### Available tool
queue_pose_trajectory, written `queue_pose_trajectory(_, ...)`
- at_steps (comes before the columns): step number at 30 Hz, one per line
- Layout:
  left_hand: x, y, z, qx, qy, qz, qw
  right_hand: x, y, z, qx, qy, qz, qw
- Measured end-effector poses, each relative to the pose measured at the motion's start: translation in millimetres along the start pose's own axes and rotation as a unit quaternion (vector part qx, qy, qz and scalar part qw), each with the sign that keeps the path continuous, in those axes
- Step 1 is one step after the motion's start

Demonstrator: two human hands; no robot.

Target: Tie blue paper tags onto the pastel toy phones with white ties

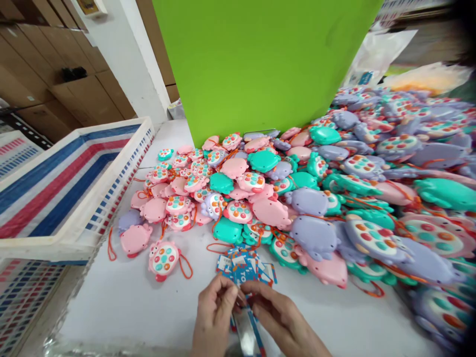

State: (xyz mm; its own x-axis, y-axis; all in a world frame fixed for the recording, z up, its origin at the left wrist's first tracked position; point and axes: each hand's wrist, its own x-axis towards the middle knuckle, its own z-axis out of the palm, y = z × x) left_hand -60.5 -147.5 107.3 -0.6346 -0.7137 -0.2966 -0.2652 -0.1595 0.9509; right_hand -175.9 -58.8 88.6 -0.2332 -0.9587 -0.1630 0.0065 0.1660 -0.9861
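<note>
- Blue cards [241, 265] lie in a messy pile on the white table [141, 312], just past the hands I watch from far off.
- The left hand [215, 315] is nearly closed. I see its thumb and finger pinch a small thin bit [241, 297], too blurry for me to name.
- The right hand [282, 317] is half curled, fingertips close to that bit. I cannot tell if it holds anything.
- Between the hands, low in my view, I see a shiny strip [245, 333].
- Pink, green and purple toys [270, 213] make a big heap behind the cards and to the right.
- One pink toy [164, 259] lies dots up, left of the cards, with an orange loop [186, 267] on its right.
- A white basket [111, 196] with a striped lining [70, 173] is on my left.
- A green board [267, 64] stands behind the heap.
</note>
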Motion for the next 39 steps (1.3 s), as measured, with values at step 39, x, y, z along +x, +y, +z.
queue_pose_trajectory(39, 2, -42, -12.5, -0.294, 0.085, -0.111, 0.946, -9, 25, 10, -0.186, -0.063, 0.086, 0.977)
